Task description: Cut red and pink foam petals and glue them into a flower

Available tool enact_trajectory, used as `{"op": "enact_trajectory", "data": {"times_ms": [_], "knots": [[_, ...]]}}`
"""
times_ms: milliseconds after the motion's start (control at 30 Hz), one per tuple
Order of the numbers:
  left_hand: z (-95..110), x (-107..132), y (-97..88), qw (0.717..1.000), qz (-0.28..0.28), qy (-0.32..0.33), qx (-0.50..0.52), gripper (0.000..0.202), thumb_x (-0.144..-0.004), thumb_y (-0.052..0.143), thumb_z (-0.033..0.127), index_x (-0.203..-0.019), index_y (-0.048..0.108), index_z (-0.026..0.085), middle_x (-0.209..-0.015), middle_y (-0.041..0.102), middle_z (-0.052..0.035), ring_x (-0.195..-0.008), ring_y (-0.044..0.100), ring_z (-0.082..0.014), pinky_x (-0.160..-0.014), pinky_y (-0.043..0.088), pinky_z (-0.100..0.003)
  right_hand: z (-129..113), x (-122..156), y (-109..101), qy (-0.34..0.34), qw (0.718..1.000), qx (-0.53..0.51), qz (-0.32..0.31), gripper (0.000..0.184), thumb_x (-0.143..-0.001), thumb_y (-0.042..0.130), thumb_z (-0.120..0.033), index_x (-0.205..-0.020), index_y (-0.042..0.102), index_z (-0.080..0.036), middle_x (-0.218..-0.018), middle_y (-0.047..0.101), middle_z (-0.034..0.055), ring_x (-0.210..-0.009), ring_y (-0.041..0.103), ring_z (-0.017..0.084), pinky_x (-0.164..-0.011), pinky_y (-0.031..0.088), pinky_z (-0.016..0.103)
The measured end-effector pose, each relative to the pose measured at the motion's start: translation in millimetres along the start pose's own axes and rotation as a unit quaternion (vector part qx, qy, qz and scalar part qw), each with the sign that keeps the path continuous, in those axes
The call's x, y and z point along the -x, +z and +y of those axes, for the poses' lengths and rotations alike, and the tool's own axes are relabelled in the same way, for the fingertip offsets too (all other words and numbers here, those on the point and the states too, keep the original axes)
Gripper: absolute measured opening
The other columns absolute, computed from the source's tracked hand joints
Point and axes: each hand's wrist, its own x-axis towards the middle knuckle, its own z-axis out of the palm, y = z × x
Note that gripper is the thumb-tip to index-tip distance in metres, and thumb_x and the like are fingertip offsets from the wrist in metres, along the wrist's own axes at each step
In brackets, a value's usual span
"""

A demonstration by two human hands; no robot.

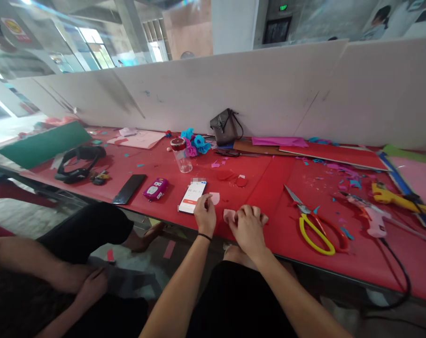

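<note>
My left hand [205, 217] is at the table's front edge, beside a lit smartphone [192, 196] with a timer on its screen. Its fingers are curled together; whether anything is between them I cannot make out. A small pale pink paper piece [214, 198] lies just past those fingertips. My right hand [248, 229] is closed over pink paper [229, 215], which sticks out on both sides of the fingers. Flat on the table beyond are red paper cutouts [241, 181]. Scissors [314, 227] with yellow and red handles lie open to the right.
A glass jar [182, 157], paper flowers [197, 144] and a dark bag [225, 126] stand toward the partition. Left are a purple device [156, 189], black phone [129, 188] and headset [79, 163]. Glue guns [375, 220] with cords lie right. A seated person's arms [58, 277] are at left.
</note>
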Motion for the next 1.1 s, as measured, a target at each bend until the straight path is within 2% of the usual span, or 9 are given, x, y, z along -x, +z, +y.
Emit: {"op": "enact_trajectory", "data": {"times_ms": [233,433,633,733,900,967,1033,1067,1100], "knots": [[2.2,-1.0,2.5,0.995,-0.078,0.027,-0.053,0.020,-0.083,0.048,0.010,-0.087,0.066,0.018,-0.089,0.070,-0.0060,-0.087,0.065,-0.0179,-0.083,0.051,-0.033,13.7,-8.9,-1.0,-0.016,0.999,0.021,0.029,0.021,-0.088,0.058,-0.030,-0.077,0.072,-0.019,-0.098,0.064,0.0105,-0.097,0.042,0.028,-0.079,0.025,0.042],[1.5,-1.8,2.2,0.995,-0.089,0.030,-0.042,0.020,-0.087,0.047,0.013,-0.094,0.065,0.017,-0.095,0.070,-0.0071,-0.091,0.065,-0.0171,-0.086,0.051,-0.031,21.7,-19.3,1.1,0.004,0.998,0.011,0.065,0.028,-0.091,0.054,-0.031,-0.073,0.072,-0.018,-0.094,0.066,0.0105,-0.094,0.044,0.027,-0.076,0.023,0.041],[10.9,-3.1,1.5,0.978,-0.151,0.001,-0.143,0.024,-0.083,0.049,0.009,-0.091,0.070,0.017,-0.099,0.068,-0.0082,-0.087,0.065,-0.0170,-0.083,0.052,-0.030,26.7,-8.4,-6.7,0.005,0.995,-0.015,0.099,0.017,-0.086,0.056,-0.023,-0.095,0.071,-0.023,-0.099,0.066,0.0082,-0.094,0.047,0.027,-0.073,0.026,0.040],[14.2,-2.9,1.6,0.969,-0.178,-0.001,-0.172,0.027,-0.083,0.049,0.011,-0.095,0.071,0.018,-0.101,0.067,-0.0075,-0.088,0.065,-0.0175,-0.082,0.052,-0.029,54.3,9.5,-15.6,-0.007,0.990,-0.010,0.144,0.018,-0.087,0.054,-0.024,-0.095,0.070,-0.023,-0.099,0.065,0.0083,-0.092,0.049,0.027,-0.074,0.030,0.039],[11.1,-1.4,1.8,0.970,-0.151,0.015,-0.192,0.035,-0.079,0.053,0.010,-0.108,0.069,0.022,-0.127,0.057,-0.0103,-0.093,0.066,-0.0198,-0.079,0.055,-0.032,136.7,43.6,-30.2,-0.014,0.975,0.029,0.220,0.025,-0.088,0.047,-0.028,-0.099,0.066,-0.016,-0.095,0.064,0.0140,-0.092,0.055,0.029,-0.083,0.040,0.043],[14.6,4.8,0.6,0.973,-0.104,0.066,-0.194,0.040,-0.081,0.052,0.011,-0.117,0.065,0.022,-0.136,0.052,-0.0125,-0.105,0.063,-0.0233,-0.083,0.054,-0.035,163.8,55.1,-32.4,0.007,0.973,0.034,0.229,0.028,-0.087,0.045,-0.030,-0.103,0.063,-0.015,-0.094,0.064,0.0154,-0.090,0.056,0.030,-0.082,0.042,0.046],[23.2,16.7,-1.1,0.962,-0.075,0.182,-0.189,0.044,-0.085,0.049,0.014,-0.128,0.058,0.023,-0.140,0.049,-0.0125,-0.119,0.055,-0.0253,-0.093,0.049,-0.039,178.9,64.9,-31.2,0.023,0.973,0.020,0.230,0.030,-0.087,0.044,-0.031,-0.108,0.061,-0.016,-0.096,0.064,0.0158,-0.091,0.057,0.031,-0.082,0.045,0.047],[28.8,24.1,-1.7,0.944,-0.089,0.260,-0.184,0.045,-0.087,0.048,0.017,-0.130,0.056,0.025,-0.141,0.050,-0.0112,-0.123,0.052,-0.0253,-0.098,0.045,-0.041,181.8,69.0,-29.5,0.025,0.973,0.013,0.228,0.031,-0.088,0.044,-0.032,-0.111,0.059,-0.017,-0.098,0.064,0.0159,-0.093,0.057,0.031,-0.083,0.045,0.048],[34.6,31.9,-1.7,0.911,-0.141,0.345,-0.176,0.044,-0.089,0.049,0.021,-0.131,0.055,0.029,-0.141,0.051,-0.0085,-0.127,0.049,-0.0246,-0.103,0.040,-0.043,182.4,72.4,-27.4,0.026,0.973,0.007,0.228,0.032,-0.089,0.043,-0.032,-0.113,0.058,-0.017,-0.101,0.064,0.0158,-0.096,0.057,0.031,-0.084,0.045,0.048]]}}
